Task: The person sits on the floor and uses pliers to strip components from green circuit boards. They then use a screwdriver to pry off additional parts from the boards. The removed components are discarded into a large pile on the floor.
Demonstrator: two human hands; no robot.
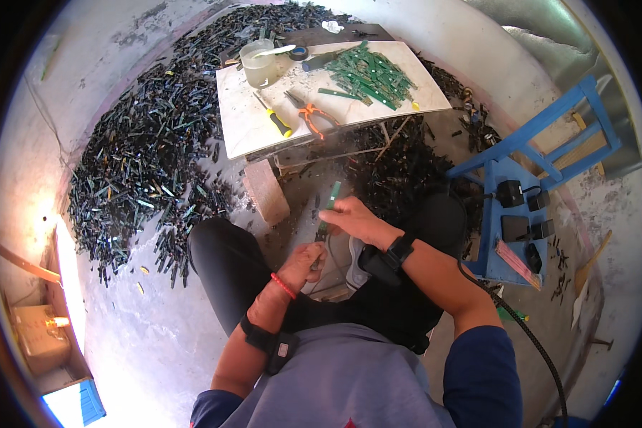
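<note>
Above my lap, my right hand [357, 218] pinches a narrow green circuit board strip [334, 193], which stands up past its fingers. Just below and to the left, my left hand [304, 263] is closed in a fist around something mostly hidden. A short dark piece shows between the two hands; whether it belongs to the strip or is a separate tool, I cannot tell. Beyond my hands, a low white-topped table [242, 132] bears a pile of similar green strips [371, 71], orange-handled pliers [312, 114] and a yellow-handled screwdriver [274, 120].
On the table's far left stands a clear plastic jug [258, 65], with a black tape roll [298, 53] nearby. Dark strips lie heaped [150, 143] across the floor. A blue chair [503, 207] at the right carries black devices, and a black cable [528, 332] runs past my right arm.
</note>
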